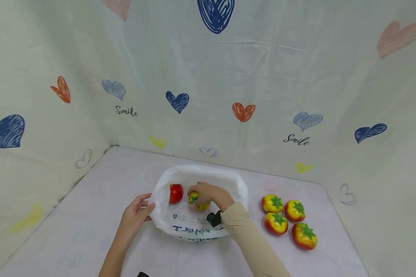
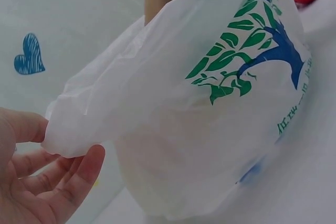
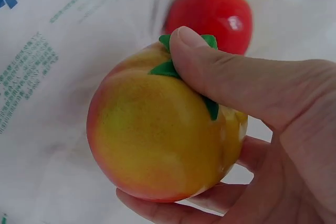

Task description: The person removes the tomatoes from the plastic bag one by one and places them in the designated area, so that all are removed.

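A white plastic bag (image 1: pixel 163 192) with green and blue print stands wide open on the table. My left hand (image 1: pixel 136 213) pinches its left rim between thumb and fingers; the left wrist view shows this hand (image 2: pixel 52 177) on the bag's edge (image 2: pixel 79 124). Inside the bag, my right hand (image 1: pixel 206 193) holds a yellow-and-red toy tomato (image 3: pixel 152 129) with green leaves on top. The thumb of the right hand (image 3: pixel 252 93) lies over the leaves and the fingers curl beneath. Another toy tomato, its red side showing (image 1: pixel 175 194), lies at the bag's left inside.
Several yellow-and-red toy tomatoes (image 1: pixel 275 224) are grouped on the white tabletop (image 1: pixel 124 173) right of the bag. Behind the table hangs a pale cloth (image 1: pixel 263 77) printed with hearts. A black device (image 1: pixel 214 219) sits at the right wrist.
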The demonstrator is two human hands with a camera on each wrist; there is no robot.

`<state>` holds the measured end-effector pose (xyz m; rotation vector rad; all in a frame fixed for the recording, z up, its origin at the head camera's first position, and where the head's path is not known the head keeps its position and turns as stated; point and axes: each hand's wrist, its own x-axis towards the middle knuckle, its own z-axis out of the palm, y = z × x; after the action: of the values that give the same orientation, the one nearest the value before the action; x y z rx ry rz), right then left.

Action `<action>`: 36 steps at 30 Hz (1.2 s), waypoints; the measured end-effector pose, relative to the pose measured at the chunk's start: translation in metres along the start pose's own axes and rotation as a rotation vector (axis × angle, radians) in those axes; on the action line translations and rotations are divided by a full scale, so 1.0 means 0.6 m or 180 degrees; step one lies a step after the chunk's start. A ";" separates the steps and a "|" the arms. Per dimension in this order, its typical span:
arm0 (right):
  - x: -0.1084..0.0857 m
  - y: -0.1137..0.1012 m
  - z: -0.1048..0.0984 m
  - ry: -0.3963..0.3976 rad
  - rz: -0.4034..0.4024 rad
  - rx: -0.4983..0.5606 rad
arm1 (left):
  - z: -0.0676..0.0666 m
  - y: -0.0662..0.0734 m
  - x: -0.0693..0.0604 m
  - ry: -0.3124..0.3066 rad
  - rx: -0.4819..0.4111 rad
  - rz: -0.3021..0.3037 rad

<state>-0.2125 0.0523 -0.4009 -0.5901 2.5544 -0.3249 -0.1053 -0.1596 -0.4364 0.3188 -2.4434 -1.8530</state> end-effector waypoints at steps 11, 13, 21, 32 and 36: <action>-0.052 -0.009 -0.032 0.0472 -0.0429 0.0280 | 0.001 -0.005 0.003 -0.0039 -0.0042 -0.0073; -0.068 -0.010 -0.035 0.0660 -0.0535 0.0417 | 0.003 -0.028 0.012 -0.0017 -0.0057 0.0018; -0.123 -0.005 -0.030 0.1212 -0.0692 0.1128 | 0.016 -0.149 0.076 0.0080 0.0004 0.0024; -0.180 0.008 -0.017 0.1387 -0.0811 0.2001 | 0.016 -0.151 0.075 0.0075 -0.0043 0.0024; -0.199 0.019 -0.012 0.1410 -0.0933 0.2185 | 0.014 -0.144 0.069 0.0056 -0.0044 0.0146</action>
<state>-0.1266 0.1185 -0.3490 -0.6635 2.4930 -1.5007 -0.1359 -0.1822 -0.5249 0.2749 -2.4043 -1.8402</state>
